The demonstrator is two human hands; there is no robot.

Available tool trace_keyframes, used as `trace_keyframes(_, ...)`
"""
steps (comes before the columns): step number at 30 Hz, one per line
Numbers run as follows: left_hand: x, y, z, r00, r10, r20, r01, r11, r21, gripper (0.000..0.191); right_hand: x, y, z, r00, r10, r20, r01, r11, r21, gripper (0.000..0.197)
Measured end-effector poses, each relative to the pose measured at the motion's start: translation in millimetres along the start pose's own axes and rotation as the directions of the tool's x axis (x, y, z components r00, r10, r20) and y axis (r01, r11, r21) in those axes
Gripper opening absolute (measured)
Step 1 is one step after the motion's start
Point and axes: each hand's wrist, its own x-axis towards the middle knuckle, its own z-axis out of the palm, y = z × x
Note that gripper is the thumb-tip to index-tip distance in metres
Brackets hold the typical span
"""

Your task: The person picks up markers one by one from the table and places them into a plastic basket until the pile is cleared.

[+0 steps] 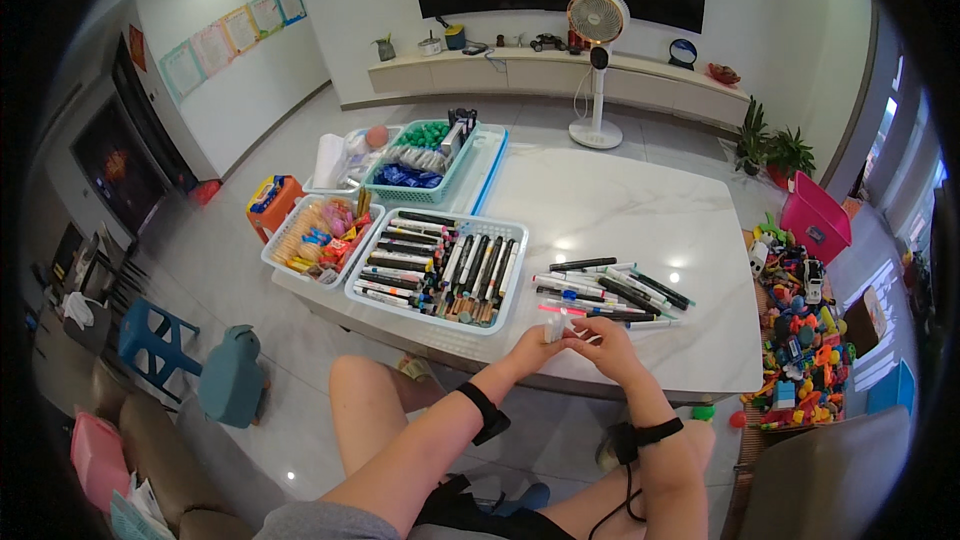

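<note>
Above the table's front edge, my left hand (534,349) holds a small whitish, partly see-through object (556,327), too small to name. My right hand (611,349) meets it, thumb and fingertips close to the object; whether they grip it is unclear. Just beyond both hands lies a loose pile of marker pens (611,291), black and white, with a bright pink one (561,309) at its near side. To the left stands a white plastic basket (517,262) with markers laid in rows and more packed at its right side.
Left of the markers, a white basket (268,261) holds wrapped snacks. Behind it, a mint-green basket (448,191) contains green and blue items. The marble-patterned table (600,202) has a rounded far edge. Toys (806,345) cover the floor at right; a white fan (598,105) stands beyond.
</note>
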Motion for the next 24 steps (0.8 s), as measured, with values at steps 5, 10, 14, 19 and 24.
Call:
trace_keyframes(5,-17,36,-42,0.933,-0.102,0.344,0.229,0.908,-0.351,0.027,13,-37,23,0.968,0.125,0.216,-0.203,0.898,0.391,0.031)
trace_keyframes(10,-27,47,-85,0.814,-0.078,0.575,0.382,0.819,-0.429,0.022,30,-64,53,0.951,0.088,0.296,-0.189,0.924,0.333,0.025)
trace_keyframes(14,-34,50,-114,0.825,-0.043,0.563,0.393,0.76,-0.517,0.014,58,-102,82,0.924,0.244,0.295,-0.313,0.926,0.212,0.021)
trace_keyframes(19,-23,50,-152,0.868,0.148,0.475,0.239,0.713,-0.659,0.023,113,-125,107,0.869,0.361,0.338,-0.423,0.897,0.13,0.027)
trace_keyframes(24,-22,40,-200,0.925,-0.306,0.225,0.371,0.599,-0.71,0.027,184,-90,143,0.866,0.464,0.184,-0.498,0.827,0.261,0.028)
